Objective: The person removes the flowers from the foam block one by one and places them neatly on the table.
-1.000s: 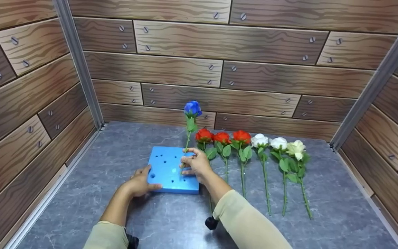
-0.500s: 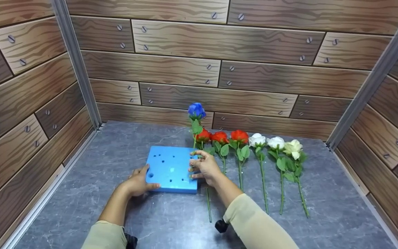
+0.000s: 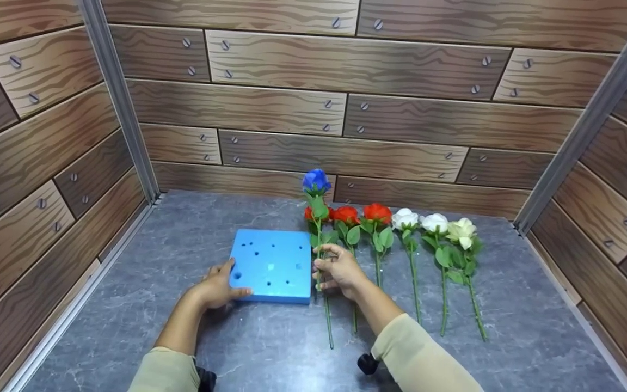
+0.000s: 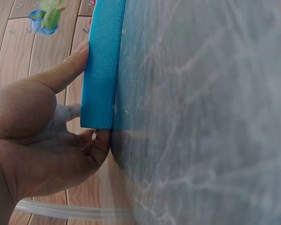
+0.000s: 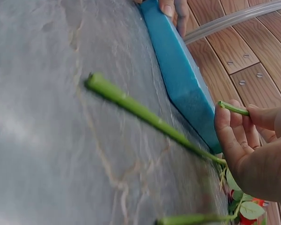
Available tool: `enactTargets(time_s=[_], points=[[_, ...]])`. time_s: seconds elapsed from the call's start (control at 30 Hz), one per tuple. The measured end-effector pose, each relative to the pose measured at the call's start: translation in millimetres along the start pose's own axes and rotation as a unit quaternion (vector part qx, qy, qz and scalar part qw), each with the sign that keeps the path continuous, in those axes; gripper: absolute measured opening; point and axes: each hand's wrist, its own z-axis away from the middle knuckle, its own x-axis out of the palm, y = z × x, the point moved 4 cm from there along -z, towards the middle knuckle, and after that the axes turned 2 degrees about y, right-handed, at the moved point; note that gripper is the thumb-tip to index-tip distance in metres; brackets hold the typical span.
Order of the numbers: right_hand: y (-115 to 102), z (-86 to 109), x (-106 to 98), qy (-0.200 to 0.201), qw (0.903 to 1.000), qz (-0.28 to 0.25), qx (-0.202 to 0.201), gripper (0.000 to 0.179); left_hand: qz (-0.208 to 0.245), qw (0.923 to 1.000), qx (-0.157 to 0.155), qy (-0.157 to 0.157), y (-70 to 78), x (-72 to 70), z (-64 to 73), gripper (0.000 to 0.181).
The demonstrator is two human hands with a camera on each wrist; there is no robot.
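Note:
A flat blue foam block (image 3: 278, 264) with several small holes in its top lies on the grey table. My left hand (image 3: 216, 286) grips its near left corner, thumb along the front and fingers at the left side; the left wrist view shows this hand (image 4: 47, 126) close up. Just off the block's right edge, my right hand (image 3: 342, 272) pinches the green stem of a blue rose (image 3: 315, 182), held upright with the bloom on top. In the right wrist view the stem's cut end (image 5: 232, 108) pokes out between thumb and fingers, apart from the block.
Right of the block lies a row of roses: red roses (image 3: 377, 214), white roses (image 3: 405, 219) and a pale yellow-green rose (image 3: 461, 233), stems toward me. The leftmost red one is partly behind the blue rose. Wood-patterned walls (image 3: 270, 109) enclose the table.
My right hand has carried the blue rose rightward from above the block to beyond its right edge, and slightly lower. The left hand has kept its grip on the block.

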Motion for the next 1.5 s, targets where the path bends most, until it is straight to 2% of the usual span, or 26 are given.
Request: enactTargets(time_s=[0.43,0.77,1.13,1.5], points=[[2,19.2,-28,0.029,0.9996,0.004,0.003,0.039,0.01,0.9999,-0.006,-0.003,-0.1,1.1,-0.1,0.107],[5,39.8,-61,0.039,0.9991,0.015,0.003,0.035,0.013,0.9999,-0.007,-0.002,0.0,2.2,-0.5,0.108],[11,57.3,-95,0.049,0.9976,0.047,0.013,0.043,0.009,0.9999,-0.004,-0.002,-0.4,1.8,-0.5,0.109],[15,74.2,-118,0.049,0.9979,0.037,0.021,0.044,0.009,0.9999,-0.003,-0.008,0.1,0.7,1.0,0.109]])
